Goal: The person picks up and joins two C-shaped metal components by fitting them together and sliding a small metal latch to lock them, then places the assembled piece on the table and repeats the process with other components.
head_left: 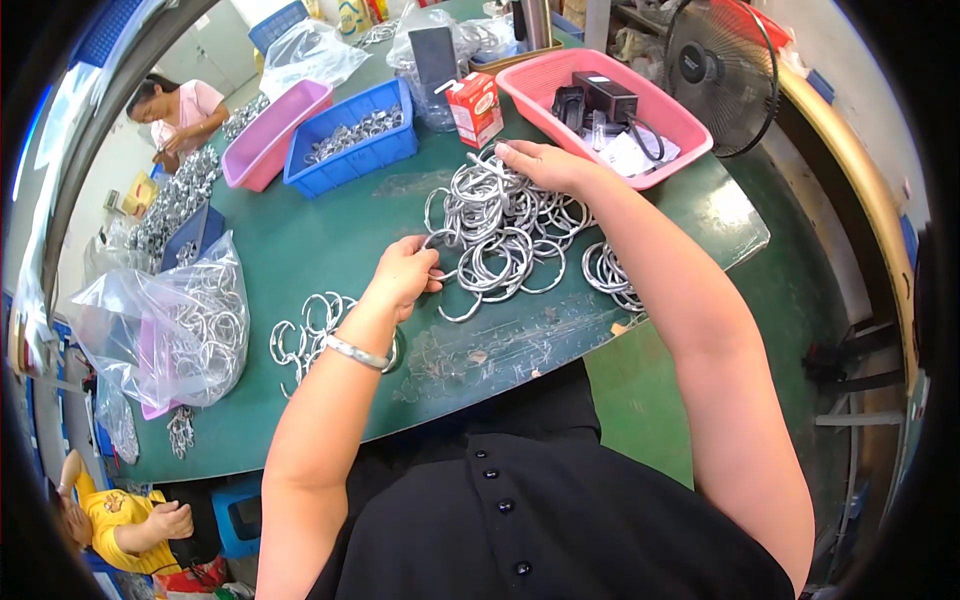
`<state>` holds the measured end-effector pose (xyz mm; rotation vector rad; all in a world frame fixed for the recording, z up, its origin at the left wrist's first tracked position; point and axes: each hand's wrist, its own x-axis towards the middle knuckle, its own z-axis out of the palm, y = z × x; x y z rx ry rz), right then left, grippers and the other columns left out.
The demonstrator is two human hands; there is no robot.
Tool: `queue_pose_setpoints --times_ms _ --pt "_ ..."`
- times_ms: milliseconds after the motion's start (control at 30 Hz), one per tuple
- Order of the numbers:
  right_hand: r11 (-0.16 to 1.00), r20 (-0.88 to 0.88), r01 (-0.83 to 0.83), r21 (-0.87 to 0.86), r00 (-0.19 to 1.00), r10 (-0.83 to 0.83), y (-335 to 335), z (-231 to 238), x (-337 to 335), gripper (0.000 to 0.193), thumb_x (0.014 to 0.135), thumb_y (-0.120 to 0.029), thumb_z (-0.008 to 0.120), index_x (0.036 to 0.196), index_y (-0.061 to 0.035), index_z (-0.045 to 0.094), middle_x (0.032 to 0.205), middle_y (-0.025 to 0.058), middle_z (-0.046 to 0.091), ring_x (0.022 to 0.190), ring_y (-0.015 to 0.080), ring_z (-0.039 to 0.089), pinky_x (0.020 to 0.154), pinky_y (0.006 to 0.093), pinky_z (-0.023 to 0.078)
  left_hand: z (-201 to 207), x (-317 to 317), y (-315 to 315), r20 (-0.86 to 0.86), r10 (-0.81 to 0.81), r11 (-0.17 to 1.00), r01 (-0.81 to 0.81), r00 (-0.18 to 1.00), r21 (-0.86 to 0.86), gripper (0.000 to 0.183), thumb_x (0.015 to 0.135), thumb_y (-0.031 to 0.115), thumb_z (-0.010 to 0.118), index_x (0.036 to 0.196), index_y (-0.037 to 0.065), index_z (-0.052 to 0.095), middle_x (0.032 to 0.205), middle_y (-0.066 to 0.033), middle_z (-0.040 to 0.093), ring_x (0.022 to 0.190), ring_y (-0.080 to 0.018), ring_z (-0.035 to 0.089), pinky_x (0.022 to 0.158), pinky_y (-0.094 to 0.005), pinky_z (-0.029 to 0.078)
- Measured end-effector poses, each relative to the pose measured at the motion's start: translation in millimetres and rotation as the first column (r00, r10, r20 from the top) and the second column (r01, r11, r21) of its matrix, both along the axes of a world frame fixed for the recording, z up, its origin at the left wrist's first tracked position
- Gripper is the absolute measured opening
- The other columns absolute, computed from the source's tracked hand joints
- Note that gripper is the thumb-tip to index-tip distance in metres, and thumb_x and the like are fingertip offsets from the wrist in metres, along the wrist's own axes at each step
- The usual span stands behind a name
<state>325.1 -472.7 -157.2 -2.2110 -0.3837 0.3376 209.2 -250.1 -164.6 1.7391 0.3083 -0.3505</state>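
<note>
A: Where do we have the bangle?
B: The silver bangle (438, 233) is at the left edge of the tangled pile (500, 205), mid-table. Our left hand (404, 275) has its fingers closed around one side of it; other bangles lie so close that we can't tell whether it is free of them.
A: And our right hand (545, 165)?
B: It rests on the far side of the pile, fingers fairly straight and fingertips touching the bangles. We can't tell whether it grips any.
A: How far along are we?
B: Partway at most, we'd judge. The pile is loose and overlapping, so most of what lies before us looks unsorted. A smaller cluster (605, 275) sits just right of it, partly behind our right forearm, and a loose group (312, 330) lies to the near left. Those may be set aside, but we can't say which are finished.
A: Anything farther out?
B: On the left, a clear bag (130, 310) holds many similar bangles; whether they are done or waiting, we can't tell. On the far side, a blue tray (355, 172) holds small metal pieces, and to the far right a pink basket (690, 150) holds a black box and papers. All of it stands on the green table (250, 215).
</note>
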Motion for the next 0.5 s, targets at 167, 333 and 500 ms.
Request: queue_pose_setpoints --times_ms 167,333,500 --pt "0.989 -0.014 -0.067 -0.130 0.998 0.066 10.2 10.7 -3.3 0.075 0.075 -0.068 0.036 0.128 -0.0155 0.039 0.125 0.0159 0.044 0.118 0.0283 0.039 0.098 0.0352 0.027 -4.9 -13.6 15.0 0.040 0.431 0.887 -0.415 0.902 -0.204 0.019 0.084 0.008 0.047 0.100 -0.002 0.047 0.080 -0.0100 0.053 0.068 -0.0184 0.054 0.058 -0.0283 0.049" --pt "0.992 -0.003 -0.092 -0.082 0.996 0.092 20.2 15.3 -13.3 0.081 0.072 -0.071 0.036 0.127 -0.0109 0.040 0.126 0.0178 0.042 0.118 0.0306 0.038 0.097 0.0368 0.029 -21.5 -13.6 3.9 0.177 0.492 0.858 -0.438 0.853 -0.269 0.021 0.085 0.012 0.048 0.104 0.002 0.044 0.093 -0.0102 0.055 0.077 -0.0169 0.055 0.067 -0.0275 0.047" --pt "0.995 0.079 -0.039 -0.092 0.996 0.047 17.9 10.1 -19.9 0.077 0.073 -0.066 0.042 0.128 -0.0108 0.038 0.126 0.0226 0.039 0.119 0.0344 0.035 0.099 0.0389 0.026 -9.6 -11.1 -22.0 0.188 0.398 0.884 -0.321 0.898 -0.339 0.028 0.086 0.028 0.049 0.103 0.005 0.049 0.096 -0.0052 0.053 0.083 -0.0135 0.048 0.073 -0.0264 0.039"
